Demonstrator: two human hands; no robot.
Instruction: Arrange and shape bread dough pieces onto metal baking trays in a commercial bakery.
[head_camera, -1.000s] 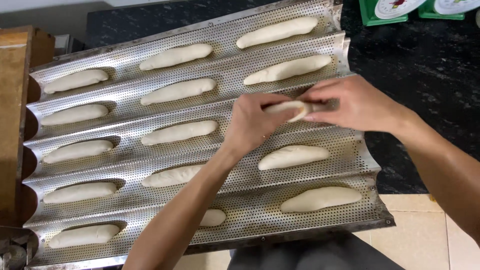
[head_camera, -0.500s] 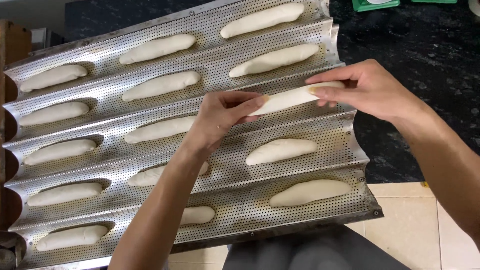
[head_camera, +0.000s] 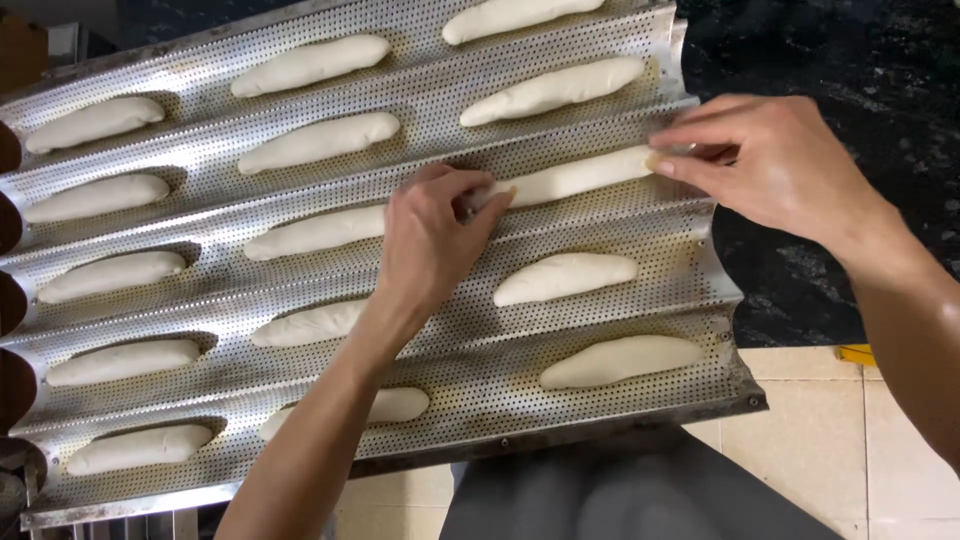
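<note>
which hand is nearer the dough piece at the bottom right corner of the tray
Left. The left hand sits up and to the left of that dough piece, over the tray's middle. The right hand is farther, up at the tray's right edge.

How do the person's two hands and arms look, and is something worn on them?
Both are bare. The left hand and right hand carry no gloves, and no rings, watch or bracelet show. No sleeve covers either forearm as far as the picture reaches. The fingernails look short and unpainted.
</note>
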